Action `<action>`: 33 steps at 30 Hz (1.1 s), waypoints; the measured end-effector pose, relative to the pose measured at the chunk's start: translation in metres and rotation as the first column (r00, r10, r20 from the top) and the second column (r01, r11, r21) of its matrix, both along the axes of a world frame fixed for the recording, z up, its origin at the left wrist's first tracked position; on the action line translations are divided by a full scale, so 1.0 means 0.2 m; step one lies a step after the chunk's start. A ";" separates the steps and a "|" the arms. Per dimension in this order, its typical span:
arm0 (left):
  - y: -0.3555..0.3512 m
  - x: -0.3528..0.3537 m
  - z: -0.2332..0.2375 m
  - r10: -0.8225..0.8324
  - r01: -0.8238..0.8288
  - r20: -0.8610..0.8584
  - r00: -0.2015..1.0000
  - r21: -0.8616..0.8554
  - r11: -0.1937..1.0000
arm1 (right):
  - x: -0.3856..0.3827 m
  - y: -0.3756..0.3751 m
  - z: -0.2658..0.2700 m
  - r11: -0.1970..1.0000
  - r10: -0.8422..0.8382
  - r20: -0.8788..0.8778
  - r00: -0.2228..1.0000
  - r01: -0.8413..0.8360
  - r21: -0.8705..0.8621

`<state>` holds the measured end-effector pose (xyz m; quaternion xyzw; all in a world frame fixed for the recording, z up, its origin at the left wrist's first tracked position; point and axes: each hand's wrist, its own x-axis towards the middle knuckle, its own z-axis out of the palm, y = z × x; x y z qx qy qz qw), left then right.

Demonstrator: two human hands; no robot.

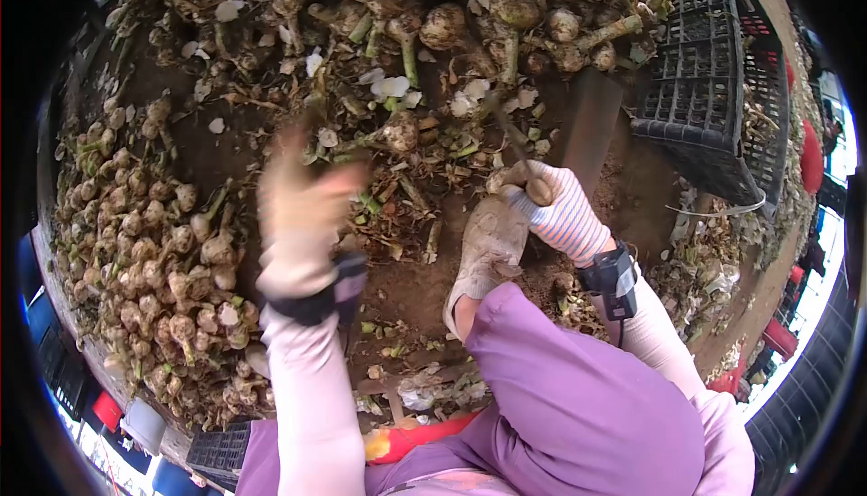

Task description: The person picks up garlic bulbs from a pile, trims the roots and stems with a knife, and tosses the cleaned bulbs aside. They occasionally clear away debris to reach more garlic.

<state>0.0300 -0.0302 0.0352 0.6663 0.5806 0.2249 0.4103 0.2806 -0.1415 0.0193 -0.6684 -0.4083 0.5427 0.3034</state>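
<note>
My left hand (305, 203), pale-gloved and smeared by motion, is over the littered ground between the two garlic heaps; its finger position is lost in the blur. My right hand (562, 212), in a striped glove, is wrapped round the rounded end of a knife handle (539, 191). A narrow dark blade (508, 126) points up and away from it. The right fist is right beside the toe of a dirty shoe (492, 243). A garlic bulb with its stem (400, 132) lies among the scraps beyond my hands.
Untrimmed garlic (442, 27) with stems is heaped at the far side. Trimmed bulbs (158, 261) form a pile on the left. A black plastic crate (691, 72) stands tilted at right. Cut stems and peelings (411, 189) cover the soil; another crate (219, 449) sits lower left.
</note>
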 end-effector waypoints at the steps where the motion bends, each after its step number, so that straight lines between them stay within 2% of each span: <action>1: 0.00 0.09 -0.26 -0.183 0.186 -0.042 0.982 0.061 0.981 | 0.00 -0.01 -0.02 0.999 0.039 0.078 0.996 -0.042 0.028; 2: 0.02 0.20 -0.32 -0.259 0.253 -0.301 0.918 -0.060 0.966 | 0.01 0.00 0.01 0.995 0.093 0.134 0.987 -0.089 -0.035; 3: 0.03 0.29 -0.34 -0.341 0.284 -0.531 0.776 -0.189 0.940 | 0.01 0.01 0.04 0.986 0.150 0.183 0.972 -0.133 -0.099; 5: 0.09 0.29 -0.31 -0.351 0.243 -0.445 0.824 -0.281 0.928 | 0.02 0.01 0.03 0.985 0.172 0.234 0.957 -0.159 -0.074; 6: 0.09 0.25 -0.31 -0.333 0.251 -0.287 0.898 -0.287 0.924 | 0.02 0.01 0.03 0.980 0.198 0.278 0.940 -0.192 -0.051; 7: 0.06 0.23 -0.29 -0.339 0.255 -0.290 0.895 -0.291 0.922 | 0.02 0.00 0.03 0.981 0.194 0.274 0.942 -0.186 -0.053; 8: 0.02 0.19 -0.22 -0.154 0.189 0.120 0.981 -0.391 0.901 | 0.02 0.02 0.04 0.971 0.236 0.292 0.927 -0.237 -0.031; 9: -0.01 0.15 -0.15 0.108 0.167 0.479 0.871 -0.497 0.852 | 0.01 0.04 0.05 0.957 0.278 0.311 0.909 -0.290 -0.008; 10: -0.03 0.10 -0.08 0.136 0.200 0.532 0.836 -0.527 0.826 | 0.00 0.05 0.06 0.956 0.279 0.303 0.911 -0.293 -0.001; 11: -0.06 0.06 -0.02 0.166 0.238 0.583 0.795 -0.552 0.799 | -0.02 0.07 0.07 0.919 0.362 0.367 0.857 -0.394 0.014; 12: -0.10 0.07 0.06 0.152 0.163 0.514 0.844 -0.516 0.841 | -0.04 0.09 0.09 0.871 0.435 0.433 0.789 -0.490 0.018; 13: -0.13 0.08 0.09 0.111 0.159 0.455 0.884 -0.515 0.842 | -0.06 0.10 0.11 0.870 0.436 0.431 0.790 -0.492 0.020; 14: -0.13 0.05 0.09 -0.437 0.439 0.150 0.887 0.018 0.898 | -0.08 0.11 0.13 0.844 0.432 0.434 0.790 -0.524 0.113; 15: -0.12 0.03 0.07 -0.650 0.758 -0.392 0.651 0.379 0.531 | -0.10 0.13 0.15 0.810 0.427 0.437 0.791 -0.550 0.204; 16: -0.16 0.03 0.06 -0.650 0.758 -0.392 0.651 0.379 0.531 | -0.11 0.14 0.17 0.792 0.434 0.447 0.782 -0.568 0.225; 17: -0.23 0.04 0.05 -0.534 0.525 0.052 0.844 0.127 0.841 | -0.12 0.14 0.18 0.792 0.434 0.447 0.782 -0.568 0.225; 18: -0.27 0.05 0.04 -0.177 0.296 0.392 0.903 -0.268 0.917 | -0.13 0.15 0.19 0.770 0.466 0.456 0.758 -0.602 0.214; 19: -0.29 0.07 0.04 -0.178 0.297 0.392 0.903 -0.268 0.916 | -0.13 0.16 0.20 0.745 0.498 0.464 0.733 -0.635 0.203; 20: -0.31 0.09 0.05 0.051 0.193 0.527 0.848 -0.398 0.897 | -0.13 0.16 0.23 0.743 0.518 0.451 0.727 -0.643 0.184; 21: -0.32 0.10 0.05 0.286 0.114 0.608 0.740 -0.534 0.838 | -0.13 0.16 0.22 0.744 0.517 0.451 0.728 -0.642 0.183; 22: -0.32 0.10 0.05 0.286 0.115 0.608 0.741 -0.534 0.837 | -0.13 0.15 0.21 0.753 0.511 0.431 0.743 -0.630 0.193; 25: -0.32 0.12 0.07 -0.042 0.180 0.407 0.913 -0.307 0.935 | -0.13 0.13 0.19 0.769 0.497 0.387 0.777 -0.601 0.218; 27: -0.32 0.14 0.08 -0.232 0.267 0.208 0.950 -0.159 0.951 | -0.13 0.12 0.16 0.776 0.491 0.364 0.792 -0.587 0.230; 28: -0.31 0.13 0.08 -0.441 0.449 -0.161 0.883 0.012 0.894 | -0.12 0.12 0.12 0.767 0.481 0.384 0.788 -0.591 0.252; 29: -0.32 0.12 0.07 -0.441 0.448 -0.154 0.884 0.011 0.894 | -0.11 0.11 0.09 0.756 0.472 0.406 0.782 -0.596 0.271; 30: -0.33 0.12 0.06 -0.464 0.465 -0.040 0.885 0.083 0.881 | -0.10 0.11 0.08 0.740 0.431 0.387 0.815 -0.565 0.365; 31: -0.34 0.13 0.06 -0.485 0.470 0.075 0.871 0.157 0.868 | -0.09 0.11 0.07 0.740 0.436 0.393 0.809 -0.571 0.355; 32: -0.37 0.17 0.14 -0.015 0.171 0.440 0.898 -0.316 0.933 | -0.09 0.11 0.06 0.723 0.442 0.432 0.786 -0.597 0.347; 33: -0.37 0.17 0.17 -0.012 0.171 0.447 0.894 -0.318 0.932 | -0.09 0.11 0.05 0.705 0.446 0.470 0.762 -0.623 0.340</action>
